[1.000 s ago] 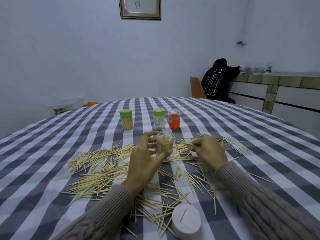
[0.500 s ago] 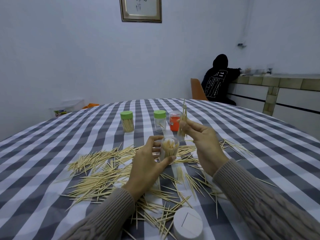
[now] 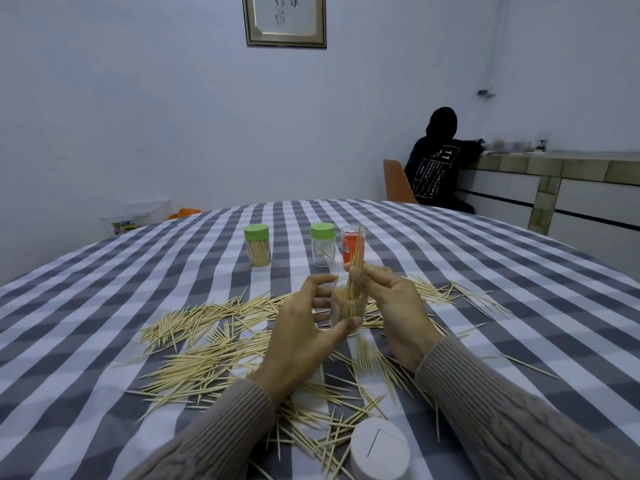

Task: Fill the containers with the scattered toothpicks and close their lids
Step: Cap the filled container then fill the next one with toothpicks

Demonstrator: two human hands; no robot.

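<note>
My left hand (image 3: 304,330) grips a clear open container (image 3: 348,308), partly filled with toothpicks, just above the table. My right hand (image 3: 391,306) pinches an upright bundle of toothpicks (image 3: 356,261) with its lower ends inside the container's mouth. Many loose toothpicks (image 3: 207,355) lie scattered on the checked tablecloth (image 3: 104,306) around both hands. A white lid (image 3: 379,448) lies near the front edge.
Behind my hands stand a green-lidded container full of toothpicks (image 3: 257,244), a green-lidded nearly empty one (image 3: 322,244) and an orange container (image 3: 351,244). A person in a dark hoodie (image 3: 436,164) sits at a counter at the back right.
My right hand picked a bundle of toothpicks off the table, raised it upright, and has now lowered it into the container held by my left hand.
</note>
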